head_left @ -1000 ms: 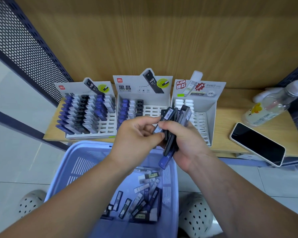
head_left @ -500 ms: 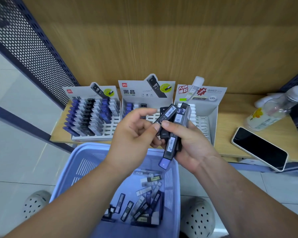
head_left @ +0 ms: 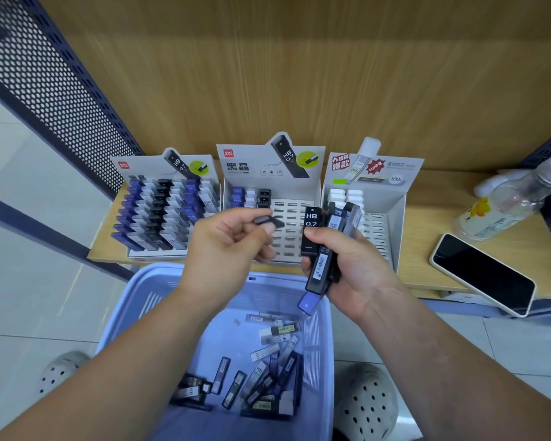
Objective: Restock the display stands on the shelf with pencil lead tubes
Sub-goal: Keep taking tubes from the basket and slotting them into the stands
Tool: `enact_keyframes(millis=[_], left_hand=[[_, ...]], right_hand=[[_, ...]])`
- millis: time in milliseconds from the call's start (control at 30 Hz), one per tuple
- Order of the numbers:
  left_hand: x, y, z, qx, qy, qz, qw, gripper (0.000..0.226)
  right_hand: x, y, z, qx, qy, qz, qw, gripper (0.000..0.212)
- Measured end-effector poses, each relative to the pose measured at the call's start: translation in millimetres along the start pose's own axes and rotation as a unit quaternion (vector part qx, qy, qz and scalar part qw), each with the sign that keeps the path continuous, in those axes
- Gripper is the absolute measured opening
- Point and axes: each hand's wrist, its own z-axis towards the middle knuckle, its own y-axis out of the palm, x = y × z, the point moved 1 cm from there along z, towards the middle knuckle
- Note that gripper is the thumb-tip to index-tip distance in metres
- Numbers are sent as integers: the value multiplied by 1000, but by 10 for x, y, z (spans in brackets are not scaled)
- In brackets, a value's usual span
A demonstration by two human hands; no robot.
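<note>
Shelf [head_left: 425,240], left edge: left stand [head_left: 134,167] full, with blue, white and black tubes in rows.

Centre: middle stand [head_left: 295,206] filled only along its back left rows. The rest of the slots are bare.

Left hand [head_left: 223,246] raised in front of the middle stand, palm turned inward. Thumb and forefinger pinch a single black tube [head_left: 269,220], which lies roughly level over the empty slots and touches nothing.

Right hand [head_left: 353,268] just beside it, wrist bent upward, fingers wrapped round a bundle of tubes [head_left: 320,265] held on end. One blue end pokes out below.

Right stand [head_left: 398,224]: a few white tubes at the back.

Below the shelf: blue basket [head_left: 147,281] with loose tubes [head_left: 261,374] in the bottom.

Step, as I read it: one tube separated from the bundle and about to be slotted. The next move likely calls for tipping it upright and seating it in an open slot of the black column.
</note>
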Motion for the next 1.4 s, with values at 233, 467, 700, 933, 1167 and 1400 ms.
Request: enact_keyframes(millis=[233,467,700,933,1167,1400], left_hand=[[-409,-299,529,-17,59,293,954,11],[-514,-232,836,-94,128,401,902,7],[-591,-237,980,-137,193,451,861,5],[-586,-226,1037,-169,212,468,841,6],[-606,-179,1041,-174,254,485,819,6],[-858,-194,981,-151,304,532,775,7]], right_hand=[[33,-66,1,36,35,8,999,24],[18,-41,40,43,46,12,998,22],[12,-30,82,47,53,18,997,24],[22,-52,87,49,53,13,997,25],[24,-55,86,51,49,11,997,30],[16,-57,76,51,47,17,997,27]])
